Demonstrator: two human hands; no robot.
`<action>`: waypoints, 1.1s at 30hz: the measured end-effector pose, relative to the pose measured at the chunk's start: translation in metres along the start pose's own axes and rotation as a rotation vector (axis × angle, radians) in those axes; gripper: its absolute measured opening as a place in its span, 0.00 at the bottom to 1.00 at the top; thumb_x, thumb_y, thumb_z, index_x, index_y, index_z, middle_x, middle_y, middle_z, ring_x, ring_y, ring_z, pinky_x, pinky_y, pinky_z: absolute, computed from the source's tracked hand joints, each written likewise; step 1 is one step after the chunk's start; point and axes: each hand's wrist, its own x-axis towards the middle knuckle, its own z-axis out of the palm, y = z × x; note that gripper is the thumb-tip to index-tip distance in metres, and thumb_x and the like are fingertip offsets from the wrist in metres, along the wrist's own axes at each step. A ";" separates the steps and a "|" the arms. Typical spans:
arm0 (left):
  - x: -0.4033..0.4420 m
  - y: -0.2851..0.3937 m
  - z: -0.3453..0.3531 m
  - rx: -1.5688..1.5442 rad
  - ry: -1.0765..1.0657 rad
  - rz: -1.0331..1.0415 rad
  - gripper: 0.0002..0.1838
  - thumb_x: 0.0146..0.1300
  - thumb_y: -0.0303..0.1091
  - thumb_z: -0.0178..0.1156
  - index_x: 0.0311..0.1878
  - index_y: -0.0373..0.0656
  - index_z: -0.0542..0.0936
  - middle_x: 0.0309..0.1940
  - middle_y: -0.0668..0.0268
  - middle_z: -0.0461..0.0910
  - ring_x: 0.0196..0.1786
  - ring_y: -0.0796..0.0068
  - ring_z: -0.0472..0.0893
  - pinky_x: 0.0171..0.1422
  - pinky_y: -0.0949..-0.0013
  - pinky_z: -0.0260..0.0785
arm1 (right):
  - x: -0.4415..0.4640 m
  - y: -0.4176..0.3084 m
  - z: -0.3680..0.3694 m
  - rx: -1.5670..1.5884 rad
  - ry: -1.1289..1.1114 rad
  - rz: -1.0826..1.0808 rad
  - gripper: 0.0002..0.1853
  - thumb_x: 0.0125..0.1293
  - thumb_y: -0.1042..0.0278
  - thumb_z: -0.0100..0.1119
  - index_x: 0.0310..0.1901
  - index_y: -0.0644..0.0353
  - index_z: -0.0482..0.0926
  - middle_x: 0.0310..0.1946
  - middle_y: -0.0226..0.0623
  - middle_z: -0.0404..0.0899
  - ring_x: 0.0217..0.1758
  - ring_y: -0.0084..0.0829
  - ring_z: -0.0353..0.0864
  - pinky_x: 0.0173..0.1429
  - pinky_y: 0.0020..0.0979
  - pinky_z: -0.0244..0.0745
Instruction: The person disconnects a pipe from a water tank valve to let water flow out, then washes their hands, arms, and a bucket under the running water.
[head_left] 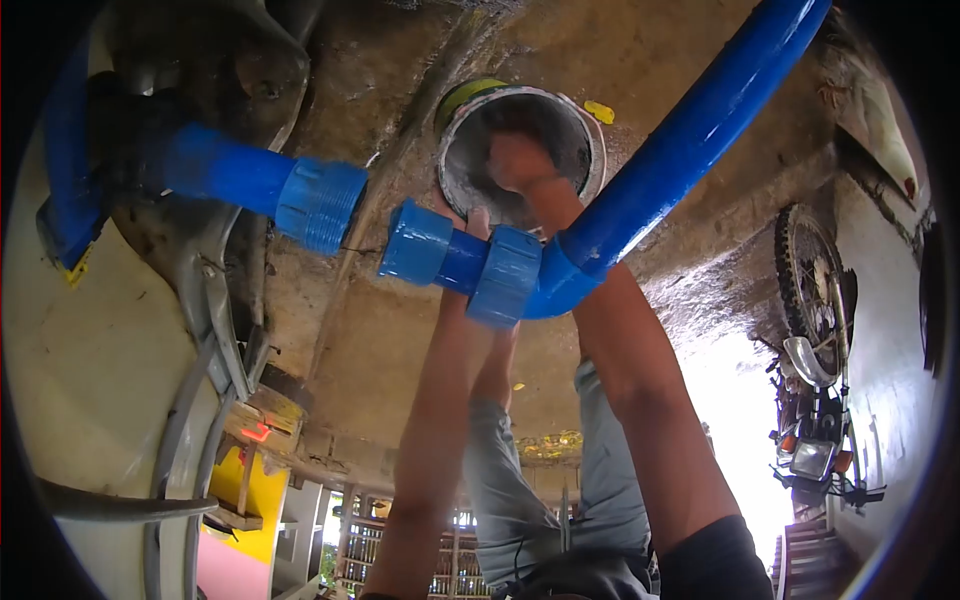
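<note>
We see the bucket [574, 140] on the floor [390, 350], in front of us at the far end of both outstretched arms. Our right hand [522, 163] is down inside its mouth, the wrist passing over the near rim; the fingers fade into the dark interior, so we cannot tell whether they grasp anything. Our left hand [478, 220] is at the near rim, left of the right wrist, partly hidden behind a blue pipe [690, 130] that crosses our view above the forearms; we cannot tell whether it grips. A small yellow object [599, 111] lies just beside the bucket, to its right.
</note>
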 end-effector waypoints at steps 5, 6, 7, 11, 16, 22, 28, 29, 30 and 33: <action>0.055 -0.026 0.002 0.056 0.018 -0.098 0.28 0.60 0.32 0.54 0.63 0.31 0.62 0.55 0.45 0.73 0.52 0.54 0.77 0.60 0.58 0.68 | -0.016 -0.006 -0.009 0.006 0.226 -0.099 0.22 0.57 0.69 0.55 0.55 0.64 0.74 0.51 0.55 0.76 0.57 0.50 0.74 0.60 0.44 0.72; 0.066 -0.040 0.003 -0.009 0.002 -0.113 0.29 0.60 0.33 0.54 0.63 0.31 0.62 0.55 0.45 0.72 0.52 0.54 0.78 0.60 0.59 0.69 | -0.015 -0.007 -0.005 0.088 0.281 -0.081 0.22 0.58 0.70 0.54 0.56 0.65 0.74 0.52 0.54 0.76 0.58 0.50 0.74 0.60 0.44 0.72; 0.076 -0.051 0.006 -0.076 -0.018 -0.127 0.29 0.60 0.33 0.54 0.63 0.30 0.62 0.56 0.45 0.72 0.52 0.53 0.78 0.59 0.59 0.69 | -0.013 -0.006 0.000 0.169 0.337 -0.060 0.22 0.58 0.71 0.53 0.56 0.65 0.73 0.53 0.54 0.75 0.59 0.50 0.73 0.60 0.44 0.72; 0.129 -0.103 0.006 -0.134 -0.101 -0.167 0.31 0.62 0.33 0.56 0.66 0.37 0.59 0.50 0.51 0.75 0.51 0.57 0.79 0.43 0.61 0.78 | -0.014 0.010 0.003 0.171 0.423 -0.265 0.21 0.59 0.75 0.50 0.56 0.64 0.74 0.55 0.52 0.75 0.60 0.49 0.73 0.63 0.42 0.70; 0.140 -0.125 -0.009 -0.089 -0.228 -0.118 0.27 0.64 0.33 0.54 0.65 0.36 0.61 0.52 0.50 0.75 0.53 0.55 0.78 0.48 0.59 0.75 | -0.030 0.024 0.016 0.126 0.520 -0.278 0.21 0.58 0.75 0.50 0.55 0.64 0.75 0.55 0.51 0.75 0.60 0.49 0.73 0.64 0.41 0.69; 0.143 -0.146 -0.003 -0.039 -0.233 0.041 0.24 0.66 0.33 0.52 0.64 0.35 0.64 0.54 0.48 0.74 0.55 0.53 0.77 0.55 0.57 0.71 | 0.057 0.048 0.110 0.080 0.543 0.159 0.16 0.61 0.68 0.52 0.50 0.49 0.81 0.52 0.42 0.79 0.48 0.45 0.82 0.49 0.41 0.80; 0.152 -0.190 -0.013 0.393 -0.174 0.443 0.23 0.67 0.32 0.50 0.64 0.34 0.65 0.58 0.46 0.72 0.61 0.50 0.72 0.63 0.55 0.64 | 0.059 0.032 0.077 0.461 0.515 -0.306 0.17 0.62 0.61 0.52 0.53 0.41 0.80 0.59 0.42 0.73 0.56 0.48 0.77 0.54 0.45 0.77; 0.142 -0.170 -0.008 0.389 -0.158 0.388 0.26 0.70 0.33 0.43 0.68 0.31 0.59 0.62 0.41 0.68 0.65 0.46 0.68 0.67 0.54 0.60 | 0.067 0.031 0.077 0.433 0.531 -0.321 0.17 0.61 0.60 0.53 0.53 0.42 0.80 0.59 0.43 0.73 0.57 0.48 0.76 0.55 0.45 0.76; 0.148 -0.182 -0.001 0.354 -0.085 0.435 0.25 0.70 0.33 0.43 0.67 0.30 0.59 0.62 0.41 0.67 0.65 0.45 0.68 0.68 0.54 0.59 | 0.083 0.030 0.083 0.377 0.564 -0.300 0.18 0.61 0.60 0.53 0.53 0.44 0.80 0.59 0.43 0.73 0.58 0.48 0.75 0.56 0.46 0.75; 0.164 -0.201 0.017 0.237 0.112 0.484 0.23 0.68 0.32 0.46 0.64 0.30 0.64 0.60 0.40 0.69 0.64 0.45 0.68 0.68 0.56 0.59 | 0.136 0.033 0.114 0.126 0.670 -0.083 0.19 0.61 0.58 0.55 0.54 0.47 0.79 0.59 0.45 0.74 0.60 0.48 0.72 0.58 0.47 0.72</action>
